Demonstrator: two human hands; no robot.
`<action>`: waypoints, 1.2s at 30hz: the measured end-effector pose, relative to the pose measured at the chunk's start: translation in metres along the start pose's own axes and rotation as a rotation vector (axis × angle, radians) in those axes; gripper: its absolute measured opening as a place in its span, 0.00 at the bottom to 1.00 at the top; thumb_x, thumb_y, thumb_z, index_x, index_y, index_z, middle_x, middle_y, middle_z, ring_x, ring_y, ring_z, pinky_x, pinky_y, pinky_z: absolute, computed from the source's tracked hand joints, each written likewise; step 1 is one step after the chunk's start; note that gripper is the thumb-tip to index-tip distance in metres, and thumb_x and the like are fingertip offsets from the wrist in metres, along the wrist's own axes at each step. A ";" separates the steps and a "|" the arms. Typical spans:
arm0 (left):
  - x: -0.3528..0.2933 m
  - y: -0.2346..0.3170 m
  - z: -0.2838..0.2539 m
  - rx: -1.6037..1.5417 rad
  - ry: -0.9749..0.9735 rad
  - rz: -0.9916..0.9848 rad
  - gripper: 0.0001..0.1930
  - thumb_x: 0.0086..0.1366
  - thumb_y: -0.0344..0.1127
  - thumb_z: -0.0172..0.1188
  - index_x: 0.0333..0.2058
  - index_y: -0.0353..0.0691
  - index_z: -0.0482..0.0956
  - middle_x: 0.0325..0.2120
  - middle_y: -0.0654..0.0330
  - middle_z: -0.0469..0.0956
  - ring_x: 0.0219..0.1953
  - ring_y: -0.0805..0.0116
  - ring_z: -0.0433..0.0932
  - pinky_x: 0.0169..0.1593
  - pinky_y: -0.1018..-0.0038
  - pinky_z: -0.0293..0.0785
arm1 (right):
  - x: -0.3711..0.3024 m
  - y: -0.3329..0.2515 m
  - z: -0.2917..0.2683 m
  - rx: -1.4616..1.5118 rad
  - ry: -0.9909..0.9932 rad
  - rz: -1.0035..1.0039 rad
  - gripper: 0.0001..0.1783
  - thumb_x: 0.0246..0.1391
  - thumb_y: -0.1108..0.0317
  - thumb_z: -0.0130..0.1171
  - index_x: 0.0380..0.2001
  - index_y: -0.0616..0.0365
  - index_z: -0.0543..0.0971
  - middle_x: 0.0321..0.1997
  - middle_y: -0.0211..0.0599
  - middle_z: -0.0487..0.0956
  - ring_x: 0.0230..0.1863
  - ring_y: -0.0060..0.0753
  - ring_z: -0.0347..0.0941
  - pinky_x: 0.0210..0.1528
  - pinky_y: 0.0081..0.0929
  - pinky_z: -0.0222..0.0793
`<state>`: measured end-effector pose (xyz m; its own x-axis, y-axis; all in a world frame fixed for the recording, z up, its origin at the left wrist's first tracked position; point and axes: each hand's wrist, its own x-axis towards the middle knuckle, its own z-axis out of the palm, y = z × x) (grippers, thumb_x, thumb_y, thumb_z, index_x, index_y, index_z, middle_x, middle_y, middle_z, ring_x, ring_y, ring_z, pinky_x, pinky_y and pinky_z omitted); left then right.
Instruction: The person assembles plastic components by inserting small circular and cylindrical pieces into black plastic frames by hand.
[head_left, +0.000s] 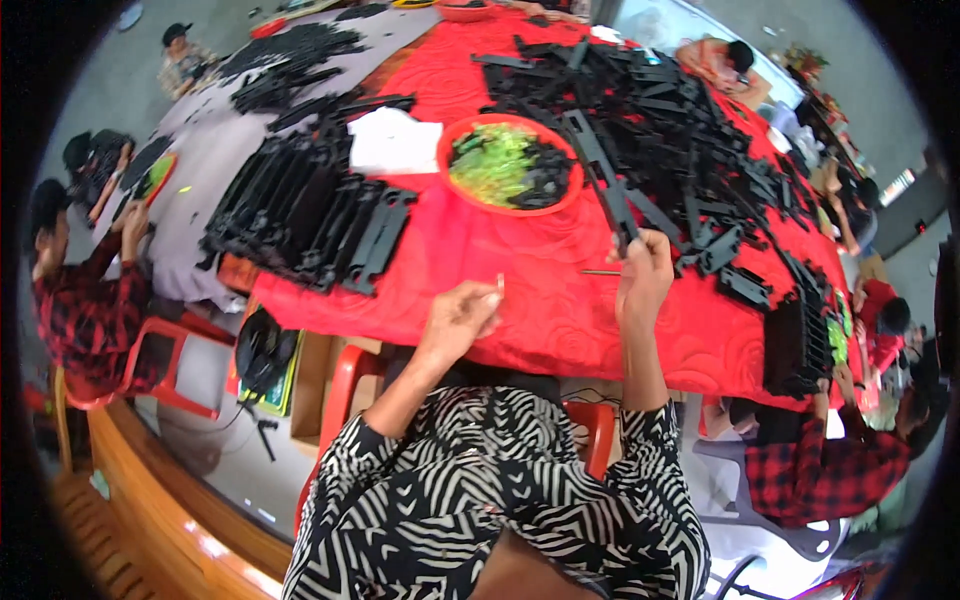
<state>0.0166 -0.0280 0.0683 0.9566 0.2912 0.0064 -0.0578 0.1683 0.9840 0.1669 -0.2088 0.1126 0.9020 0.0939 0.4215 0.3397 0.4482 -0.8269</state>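
Note:
My right hand (644, 272) grips the lower end of a long black plastic bar (598, 160), which slants up and to the left beside the orange-red basin. In front of me my left hand (462, 322) is closed in a pinch, and a small pale piece (501, 283) pokes up from the fingertips; its kind is too small to tell. Between the hands a thin brown rod (600, 272) lies on the red tablecloth, its right end close to my right hand. The basin (452, 190) holds yellow-green pieces (492, 160) and small black parts (548, 177).
A row of black bars (310, 215) is lined up at the left, near a white cloth or paper (394, 141). A large loose heap of similar bars (680, 130) covers the right side. Several people sit around the table, one in red-black checks (90, 320) at left.

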 end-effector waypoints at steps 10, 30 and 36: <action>-0.024 0.037 -0.003 -0.437 0.186 0.194 0.12 0.64 0.38 0.48 0.39 0.34 0.67 0.34 0.53 0.75 0.33 0.69 0.75 0.40 0.74 0.72 | -0.108 0.026 0.082 -0.692 -0.566 -0.918 0.16 0.36 0.74 0.63 0.31 0.65 0.71 0.29 0.44 0.68 0.26 0.44 0.65 0.25 0.34 0.64; -0.035 0.036 -0.026 -0.445 0.213 0.180 0.21 0.65 0.43 0.44 0.53 0.37 0.60 0.27 0.52 0.75 0.21 0.70 0.74 0.24 0.78 0.73 | -0.139 0.044 0.073 -0.579 -0.697 -0.858 0.22 0.37 0.77 0.57 0.39 0.70 0.66 0.37 0.42 0.71 0.24 0.39 0.66 0.24 0.33 0.62; -0.036 0.036 -0.029 -0.478 0.174 0.154 0.21 0.64 0.41 0.45 0.53 0.37 0.59 0.28 0.51 0.74 0.21 0.68 0.74 0.23 0.80 0.71 | -0.135 0.046 0.071 -0.641 -0.739 -0.835 0.19 0.34 0.77 0.56 0.35 0.71 0.70 0.32 0.43 0.70 0.23 0.38 0.64 0.24 0.32 0.62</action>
<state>-0.0284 -0.0053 0.0981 0.8679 0.4911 0.0747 -0.3559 0.5100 0.7831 0.0416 -0.1376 0.0442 0.0641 0.5533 0.8305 0.9798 0.1231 -0.1576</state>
